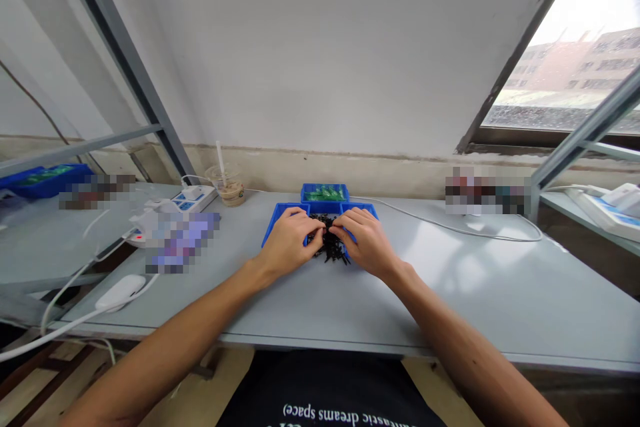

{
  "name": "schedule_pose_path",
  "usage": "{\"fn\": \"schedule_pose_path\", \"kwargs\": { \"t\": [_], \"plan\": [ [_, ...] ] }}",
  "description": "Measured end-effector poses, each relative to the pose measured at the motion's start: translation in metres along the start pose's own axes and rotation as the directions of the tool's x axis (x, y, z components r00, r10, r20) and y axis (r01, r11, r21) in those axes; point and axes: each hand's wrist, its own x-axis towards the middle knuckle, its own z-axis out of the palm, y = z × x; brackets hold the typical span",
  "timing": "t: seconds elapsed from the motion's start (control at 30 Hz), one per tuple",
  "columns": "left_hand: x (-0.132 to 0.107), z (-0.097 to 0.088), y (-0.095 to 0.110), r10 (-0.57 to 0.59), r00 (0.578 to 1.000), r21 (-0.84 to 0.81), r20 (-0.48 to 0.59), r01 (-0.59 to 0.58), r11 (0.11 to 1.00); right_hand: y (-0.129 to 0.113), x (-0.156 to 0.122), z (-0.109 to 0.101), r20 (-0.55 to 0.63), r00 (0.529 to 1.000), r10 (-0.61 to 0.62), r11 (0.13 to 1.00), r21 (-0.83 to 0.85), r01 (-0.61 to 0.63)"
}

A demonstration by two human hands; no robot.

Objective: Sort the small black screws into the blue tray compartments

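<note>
A heap of small black parts [334, 252] lies on the table in front of the blue bins. My left hand [290, 240] is over the heap's left side, thumb and forefinger pinched together. Facing it from the right, my right hand [365, 238] is closed in a similar pinch, its fingertips close to those of the left. Whatever sits between the fingertips is too small to make out against the black parts. Behind my hands are a left blue bin [271, 221] and a right blue bin [371, 207], both partly covered. A smaller blue bin [325, 185] at the back contains green pieces.
On the grey table [430, 293] to the left are a plastic cup with a straw [231, 195], a power strip [196, 200], a blurred-out phone-like item [185, 243] and a white charger [120, 292]. A white cable [450, 230] runs along the right. Metal posts stand at both sides.
</note>
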Motion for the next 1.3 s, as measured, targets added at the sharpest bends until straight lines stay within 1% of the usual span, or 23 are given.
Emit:
{"fn": "schedule_pose_path", "kwargs": {
  "t": [0.47,0.77,1.0,1.2,1.3],
  "plan": [
    [-0.0008,0.0000,-0.0001,0.015,1.000,-0.001,0.008,-0.015,1.000,0.0008,-0.0002,0.0001,0.004,1.000,-0.004,1.000,-0.012,0.004],
    [-0.0012,0.0003,-0.0001,0.012,0.999,-0.011,0.039,-0.011,1.000,0.0016,-0.0002,0.0014,0.002,1.000,0.003,1.000,-0.006,-0.003],
    [-0.0013,0.0004,-0.0005,0.001,1.000,0.010,0.019,-0.002,1.000,0.0002,-0.0002,-0.0003,0.008,1.000,0.001,1.000,0.001,-0.001],
    [-0.0002,-0.0006,0.0001,-0.009,1.000,0.029,0.005,0.009,1.000,0.0019,-0.0019,0.0021,-0.038,0.999,0.006,1.000,0.015,-0.006],
    [-0.0005,0.0000,0.0001,0.000,1.000,0.027,0.008,0.000,1.000,0.0033,-0.0019,0.0031,-0.020,1.000,-0.003,1.000,0.004,0.003]
  ]
}}
